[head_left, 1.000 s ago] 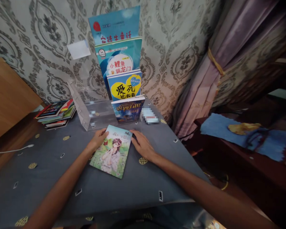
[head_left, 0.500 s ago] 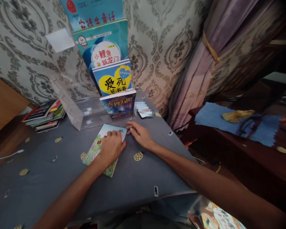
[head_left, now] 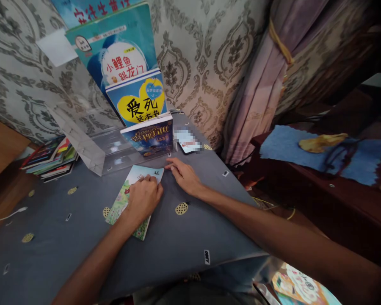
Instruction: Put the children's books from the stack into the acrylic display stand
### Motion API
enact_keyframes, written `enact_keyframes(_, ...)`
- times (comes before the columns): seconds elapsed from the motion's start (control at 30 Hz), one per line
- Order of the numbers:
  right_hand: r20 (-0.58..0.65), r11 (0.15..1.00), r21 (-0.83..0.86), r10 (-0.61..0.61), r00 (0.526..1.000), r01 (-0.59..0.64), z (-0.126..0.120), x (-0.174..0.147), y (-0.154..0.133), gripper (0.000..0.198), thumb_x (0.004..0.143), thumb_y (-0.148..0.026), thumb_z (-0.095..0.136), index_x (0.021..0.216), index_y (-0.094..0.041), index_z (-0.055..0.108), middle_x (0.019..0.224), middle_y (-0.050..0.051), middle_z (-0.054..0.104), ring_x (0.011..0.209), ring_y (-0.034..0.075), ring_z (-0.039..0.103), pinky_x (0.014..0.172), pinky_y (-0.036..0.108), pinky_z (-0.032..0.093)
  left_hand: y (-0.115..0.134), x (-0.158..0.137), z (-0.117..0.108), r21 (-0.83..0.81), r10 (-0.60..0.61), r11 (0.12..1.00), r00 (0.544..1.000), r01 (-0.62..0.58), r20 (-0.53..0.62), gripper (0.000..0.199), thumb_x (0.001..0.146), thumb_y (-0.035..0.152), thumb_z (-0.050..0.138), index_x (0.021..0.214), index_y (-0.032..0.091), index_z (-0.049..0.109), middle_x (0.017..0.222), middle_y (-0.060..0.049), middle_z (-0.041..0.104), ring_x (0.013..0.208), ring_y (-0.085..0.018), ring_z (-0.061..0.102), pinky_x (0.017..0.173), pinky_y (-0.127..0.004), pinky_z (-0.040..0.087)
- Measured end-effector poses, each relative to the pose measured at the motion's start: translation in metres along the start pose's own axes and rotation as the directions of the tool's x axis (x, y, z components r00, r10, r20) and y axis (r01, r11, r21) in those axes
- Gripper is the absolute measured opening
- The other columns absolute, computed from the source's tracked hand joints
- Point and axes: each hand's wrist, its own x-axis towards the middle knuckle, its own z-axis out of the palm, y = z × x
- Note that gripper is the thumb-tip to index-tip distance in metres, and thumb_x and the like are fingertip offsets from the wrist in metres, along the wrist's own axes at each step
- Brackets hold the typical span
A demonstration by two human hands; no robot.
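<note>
Books point(head_left: 139, 99) already stand tiered in the clear rack point(head_left: 93, 157), while the illustrated paperback point(head_left: 120, 201) lies outside, nearer the front edge of the desk point(head_left: 174, 245), under the curled left hand point(head_left: 143, 195), grip unclear, the half-open right hand point(head_left: 184, 176) beside it.

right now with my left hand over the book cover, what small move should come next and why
Probably bring your right hand in to take the upper right corner of the book: its fingertips are right by that corner, though contact is hard to tell, while your left hand lies over the cover and the book rests on the table.
</note>
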Motion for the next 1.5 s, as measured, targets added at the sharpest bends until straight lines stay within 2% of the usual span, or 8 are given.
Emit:
enact_keyframes(0.53,-0.006,1.0,0.014,-0.024,1.0,0.024,-0.001,-0.003,-0.001,0.042,0.099,-0.021,0.035,0.139,-0.019,0.048,0.118,0.008,0.075,0.117,0.023,0.064,0.101,0.043,0.046,-0.003,0.001,-0.002,-0.008,0.004,1.0,1.0,-0.004,0.008,0.041,0.1,0.023,0.032,0.094,0.013,0.071,0.096,-0.017,0.074,0.089,-0.031,0.073,0.073,-0.037,0.051)
enact_keyframes(0.77,-0.071,0.981,0.018,-0.192,0.979,0.193,-0.004,-0.009,-0.012,0.042,0.101,-0.022,0.033,0.141,-0.021,0.047,0.12,0.007,0.073,0.118,0.022,0.061,0.103,0.042,0.046,-0.001,-0.001,-0.001,-0.003,0.02,1.0,1.0,-0.02,0.011,0.042,0.101,0.025,0.032,0.097,0.012,0.071,0.1,-0.017,0.073,0.09,-0.029,0.072,0.076,-0.038,0.051)
enact_keyframes(0.93,0.105,0.961,-0.172,-0.199,0.974,0.215,-0.004,-0.01,-0.015,0.037,0.101,-0.019,0.037,0.132,-0.017,0.057,0.109,0.011,0.072,0.105,0.024,0.064,0.096,0.041,0.049,0.002,-0.002,0.001,-0.013,0.025,1.0,1.0,-0.025,-0.005,0.038,0.101,0.027,0.036,0.102,0.01,0.07,0.105,-0.018,0.072,0.1,-0.031,0.07,0.08,-0.039,0.053)
enact_keyframes(1.1,0.158,0.955,-0.185,-0.205,0.966,0.233,-0.002,-0.012,-0.01,0.033,0.102,-0.019,0.04,0.13,-0.017,0.058,0.11,0.012,0.071,0.104,0.024,0.066,0.092,0.039,0.051,-0.033,-0.011,0.0,-0.146,0.182,0.974,0.982,-0.174,0.043,0.035,0.101,0.034,0.043,0.11,0.015,0.07,0.121,-0.015,0.071,0.112,-0.029,0.067,0.093,-0.039,0.052)
enact_keyframes(1.2,0.149,0.961,-0.148,-0.211,0.966,0.233,0.002,-0.013,-0.007,0.035,0.103,-0.021,0.039,0.134,-0.018,0.054,0.114,0.012,0.071,0.105,0.025,0.067,0.092,0.04,0.051,-0.073,-0.033,0.003,-0.31,0.364,0.893,0.929,-0.327,0.067,0.042,0.1,0.044,0.048,0.13,0.019,0.063,0.146,-0.012,0.057,0.137,-0.028,0.052,0.111,-0.04,0.043)
enact_keyframes(1.3,0.185,0.954,-0.156,-0.226,0.956,0.256,0.01,-0.01,-0.006,0.037,0.102,-0.021,0.039,0.137,-0.02,0.05,0.117,0.012,0.071,0.109,0.027,0.065,0.094,0.043,0.051,-0.104,-0.066,0.011,-0.388,0.444,0.841,0.891,-0.378,0.093,0.058,0.095,0.054,0.054,0.143,0.021,0.053,0.157,-0.012,0.043,0.146,-0.027,0.04,0.117,-0.044,0.037)
enact_keyframes(1.4,0.241,0.924,-0.211,-0.266,0.933,0.318,0.02,-0.003,-0.008,0.04,0.1,-0.022,0.04,0.14,-0.018,0.048,0.128,0.015,0.066,0.121,0.029,0.059,0.1,0.049,0.048,-0.111,-0.094,0.018,-0.351,0.433,0.854,0.898,-0.383,0.073,0.064,0.094,0.053,0.058,0.15,0.024,0.044,0.16,-0.011,0.038,0.149,-0.027,0.035,0.118,-0.046,0.036)
enact_keyframes(1.5,0.281,0.898,-0.277,-0.266,0.922,0.343,0.028,0.003,-0.011,0.044,0.1,-0.024,0.04,0.143,-0.014,0.044,0.139,0.019,0.059,0.129,0.032,0.053,0.105,0.053,0.043,-0.099,-0.107,0.024,-0.258,0.404,0.886,0.914,-0.385,0.022,0.057,0.097,0.044,0.056,0.148,0.021,0.044,0.159,-0.012,0.04,0.149,-0.028,0.034,0.118,-0.046,0.037)
